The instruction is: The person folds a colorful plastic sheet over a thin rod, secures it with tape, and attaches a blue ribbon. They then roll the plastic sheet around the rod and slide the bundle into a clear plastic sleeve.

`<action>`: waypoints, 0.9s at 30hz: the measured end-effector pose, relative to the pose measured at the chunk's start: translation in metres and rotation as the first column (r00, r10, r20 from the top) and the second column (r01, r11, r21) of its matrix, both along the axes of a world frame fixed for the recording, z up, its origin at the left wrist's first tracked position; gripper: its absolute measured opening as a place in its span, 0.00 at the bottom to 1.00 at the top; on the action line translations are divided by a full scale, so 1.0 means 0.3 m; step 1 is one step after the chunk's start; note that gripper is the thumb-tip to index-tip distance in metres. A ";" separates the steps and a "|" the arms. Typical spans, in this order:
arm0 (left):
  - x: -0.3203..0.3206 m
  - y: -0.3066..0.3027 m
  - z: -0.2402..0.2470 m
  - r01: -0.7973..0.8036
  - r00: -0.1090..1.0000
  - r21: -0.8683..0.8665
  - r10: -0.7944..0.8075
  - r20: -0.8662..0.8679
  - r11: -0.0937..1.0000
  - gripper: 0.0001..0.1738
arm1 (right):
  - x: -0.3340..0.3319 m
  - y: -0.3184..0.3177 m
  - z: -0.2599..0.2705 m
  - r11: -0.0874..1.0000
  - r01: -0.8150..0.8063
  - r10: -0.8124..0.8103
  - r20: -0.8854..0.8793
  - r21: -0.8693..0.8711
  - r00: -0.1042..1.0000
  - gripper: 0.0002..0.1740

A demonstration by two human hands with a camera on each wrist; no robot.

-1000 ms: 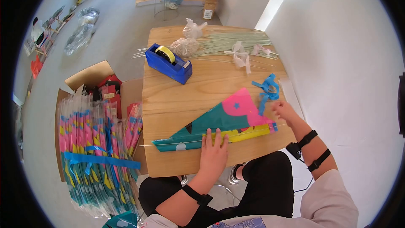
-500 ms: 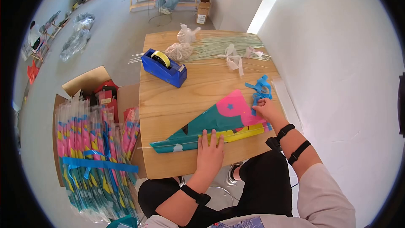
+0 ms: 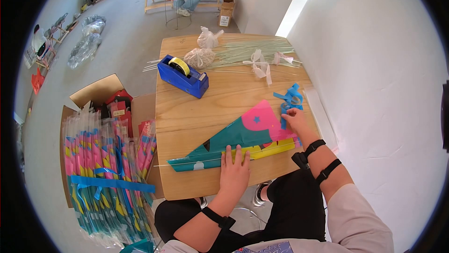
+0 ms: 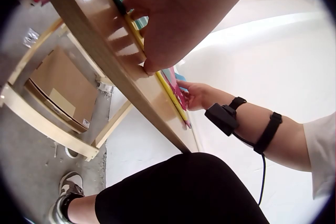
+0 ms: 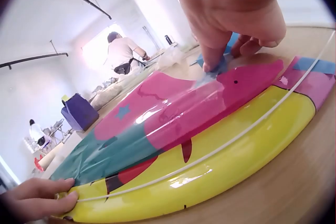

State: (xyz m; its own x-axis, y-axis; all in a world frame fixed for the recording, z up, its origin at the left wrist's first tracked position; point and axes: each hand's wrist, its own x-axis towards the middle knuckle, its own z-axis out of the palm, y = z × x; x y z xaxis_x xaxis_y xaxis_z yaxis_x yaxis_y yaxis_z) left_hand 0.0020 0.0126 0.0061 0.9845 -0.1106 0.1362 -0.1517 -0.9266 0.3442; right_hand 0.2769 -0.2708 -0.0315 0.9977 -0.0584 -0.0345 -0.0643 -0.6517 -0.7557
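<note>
A folded plastic kite sheet (image 3: pixel 229 133) in teal, pink and yellow lies on the wooden table (image 3: pixel 187 112). Along its near yellow edge runs a thin white rod (image 5: pixel 262 118). My left hand (image 3: pixel 235 171) rests on this near edge, fingers extended and pressing the sheet. At the far right corner, my right hand (image 3: pixel 296 121) pinches the end of a blue ribbon (image 3: pixel 293 95), which lies in a loose tangle beyond the pink part. In the right wrist view, the right fingertips (image 5: pixel 212 58) are close by the pink edge.
A blue tape dispenser (image 3: pixel 184 79) stands at the table's left. Tied clear bags (image 3: pixel 200 58), thin pale rods (image 3: pixel 255 49) and white strips (image 3: pixel 259 66) lie at the back. Left of the table, a cardboard box (image 3: pixel 96 89) holds packed bundles (image 3: pixel 100 159). A white wall (image 3: pixel 374 89) rises on the right.
My right hand has moved left and down onto the blue ribbon and now pinches it. The left hand stays on the sheet. The head view has shifted slightly.
</note>
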 end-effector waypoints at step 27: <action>0.005 0.015 0.027 0.066 0.998 0.007 -0.066 -0.012 0.998 0.37 | -0.224 0.101 0.168 0.498 0.064 -0.204 0.045 0.865 0.978 0.23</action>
